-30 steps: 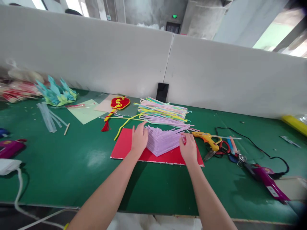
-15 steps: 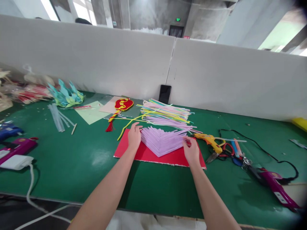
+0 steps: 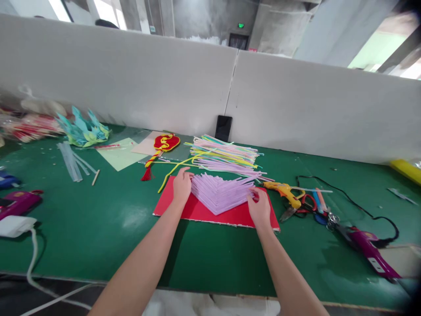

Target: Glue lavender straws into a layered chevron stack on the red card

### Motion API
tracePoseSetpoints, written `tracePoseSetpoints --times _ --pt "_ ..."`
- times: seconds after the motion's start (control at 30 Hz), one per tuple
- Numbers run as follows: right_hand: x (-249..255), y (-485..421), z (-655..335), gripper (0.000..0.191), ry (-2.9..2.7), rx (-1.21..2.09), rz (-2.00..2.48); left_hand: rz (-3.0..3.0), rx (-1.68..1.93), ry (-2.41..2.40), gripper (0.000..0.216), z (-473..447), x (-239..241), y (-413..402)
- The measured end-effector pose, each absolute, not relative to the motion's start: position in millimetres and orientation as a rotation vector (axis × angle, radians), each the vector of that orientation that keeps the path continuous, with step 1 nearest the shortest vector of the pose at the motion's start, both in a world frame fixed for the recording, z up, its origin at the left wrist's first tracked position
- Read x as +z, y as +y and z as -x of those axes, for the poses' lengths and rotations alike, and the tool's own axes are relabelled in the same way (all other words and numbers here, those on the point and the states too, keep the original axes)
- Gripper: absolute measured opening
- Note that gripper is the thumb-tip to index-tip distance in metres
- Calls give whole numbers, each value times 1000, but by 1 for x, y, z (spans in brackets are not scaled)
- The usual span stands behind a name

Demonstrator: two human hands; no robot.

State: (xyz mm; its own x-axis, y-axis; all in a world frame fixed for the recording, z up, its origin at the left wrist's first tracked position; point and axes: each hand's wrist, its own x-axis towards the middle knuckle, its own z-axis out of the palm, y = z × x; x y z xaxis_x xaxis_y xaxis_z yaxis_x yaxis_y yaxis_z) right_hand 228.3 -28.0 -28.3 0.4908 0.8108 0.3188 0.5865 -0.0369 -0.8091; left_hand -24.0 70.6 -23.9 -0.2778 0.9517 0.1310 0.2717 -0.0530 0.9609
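A V-shaped panel of lilac pipe cleaners (image 3: 216,195), laid side by side with a seam down the middle, rests on a red board (image 3: 197,213). At its left end is my left hand (image 3: 183,184), fingers curled over the strip ends, the thumb mostly hidden. My right hand (image 3: 259,205) takes the right end between thumb and bent fingers. Just behind the board lies a loose pile of pipe cleaners (image 3: 226,153) in lilac, pink, yellow and teal. One yellow pipe cleaner (image 3: 171,173) bends away to the left of that pile.
On the right lie a yellow glue gun (image 3: 284,191), red-handled scissors (image 3: 309,204) and a purple corded tool (image 3: 370,248). To the left are a red-and-yellow tasselled ornament (image 3: 166,142), a green paper sheet (image 3: 121,153), glue sticks (image 3: 70,162) and a white plug (image 3: 16,225). A phone (image 3: 223,127) leans on the partition.
The whole scene has shifted slightly left and up as the head view moved. Both hands stay at the two ends of the lilac panel, almost unmoved.
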Motion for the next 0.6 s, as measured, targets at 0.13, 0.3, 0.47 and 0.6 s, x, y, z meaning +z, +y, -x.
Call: tracePoseSetpoints --times 0.13,0.3,0.47,0.6 --pt "-24 -29 -225 31 -1211 222 1723 -1316 1376 1569 30 23 -19 69" --pt "-18 -33 -217 41 -1280 257 1852 -1300 1401 1547 29 21 -17 69" --pt "-16 -35 -206 66 -1342 222 2020 -1299 1409 1539 30 21 -19 73" --pt "-17 -35 -204 69 -1416 169 2088 -1307 1401 1547 29 22 -22 75"
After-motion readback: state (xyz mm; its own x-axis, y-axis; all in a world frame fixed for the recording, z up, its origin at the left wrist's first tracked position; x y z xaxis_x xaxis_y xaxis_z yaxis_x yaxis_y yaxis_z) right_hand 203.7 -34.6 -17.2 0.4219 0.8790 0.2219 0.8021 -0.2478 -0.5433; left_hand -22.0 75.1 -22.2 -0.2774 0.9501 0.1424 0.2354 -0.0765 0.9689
